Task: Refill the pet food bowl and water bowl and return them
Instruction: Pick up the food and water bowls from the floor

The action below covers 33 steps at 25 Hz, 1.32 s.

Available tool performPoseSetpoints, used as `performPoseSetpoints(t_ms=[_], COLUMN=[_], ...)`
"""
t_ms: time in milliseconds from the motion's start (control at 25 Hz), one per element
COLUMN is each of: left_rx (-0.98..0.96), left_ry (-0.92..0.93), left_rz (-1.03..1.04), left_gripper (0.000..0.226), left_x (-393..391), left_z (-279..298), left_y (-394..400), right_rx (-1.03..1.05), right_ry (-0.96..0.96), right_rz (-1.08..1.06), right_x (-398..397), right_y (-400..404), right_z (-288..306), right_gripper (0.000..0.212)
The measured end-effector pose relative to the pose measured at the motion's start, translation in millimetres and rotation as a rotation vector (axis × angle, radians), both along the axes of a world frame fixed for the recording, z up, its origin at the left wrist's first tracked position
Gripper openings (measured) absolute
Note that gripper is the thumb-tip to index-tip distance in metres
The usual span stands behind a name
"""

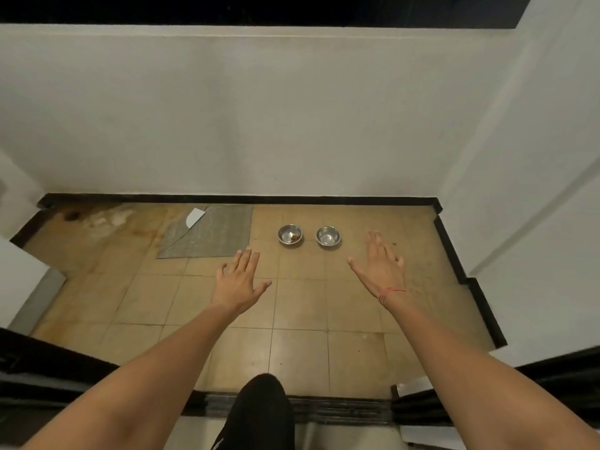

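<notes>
so both steel bowls sit on the tile floor [302, 319] out past the fingertips, side by side near the wall: the food bowl [290, 234] with a few kibble bits lies ahead and inward of the left hand [238, 280], the empty-looking water bowl [328, 236] ahead and inward of the right hand [381, 266]. Both hands are spread flat with straight fingers, holding nothing, each about equally near its own bowl; the bowls look small, round, shiny

Bare floor [302, 306] btwn hands, bowls [290, 234]
</notes>
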<state>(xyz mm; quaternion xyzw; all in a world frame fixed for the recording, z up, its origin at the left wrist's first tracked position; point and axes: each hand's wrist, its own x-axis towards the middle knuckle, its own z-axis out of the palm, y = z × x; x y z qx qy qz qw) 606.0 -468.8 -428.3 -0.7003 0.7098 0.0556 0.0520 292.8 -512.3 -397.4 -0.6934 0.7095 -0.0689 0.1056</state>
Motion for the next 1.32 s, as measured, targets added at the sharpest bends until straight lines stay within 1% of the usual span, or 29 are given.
performPoseSetpoints(t_ms=[80,240,440,560,760,880,1040,1320], left_rx=[0.022,0.059,0.079,0.149,0.216,0.223,0.259,0.331], left_ry=[-0.013,0.021,0.062,0.078,0.061,0.04,0.034,0.044], left_rz=[0.024,0.05,0.031,0.018,-0.028,-0.061,-0.047,0.023], left_gripper=[0.081,0.079,0.079,0.078,0.078,0.078,0.078,0.079], left_x=[5,14,23,36,56,55,44,12], left_z=[-8,-29,-58,-71,-86,-95,-103,-144], left_y=[-15,-70,-179,-248,-338,-378,-432,-526], right_rx=[0.015,0.038,0.054,0.128,0.198,0.244,0.285,0.352], right_ry=[-0.008,0.007,0.034,0.022,-0.007,-0.006,0.01,-0.072], right_rz=[0.014,0.038,0.018,-0.005,-0.019,-0.01,0.001,0.054], right_x=[0,3,6,21,42,41,23,4], right_y=[-18,-74,-177,-244,-322,-359,-421,-546], right_z=[-9,-27,-49,-60,-82,-95,-113,-168], right_gripper=[0.077,0.077,0.078,0.079,0.079,0.078,0.076,0.075])
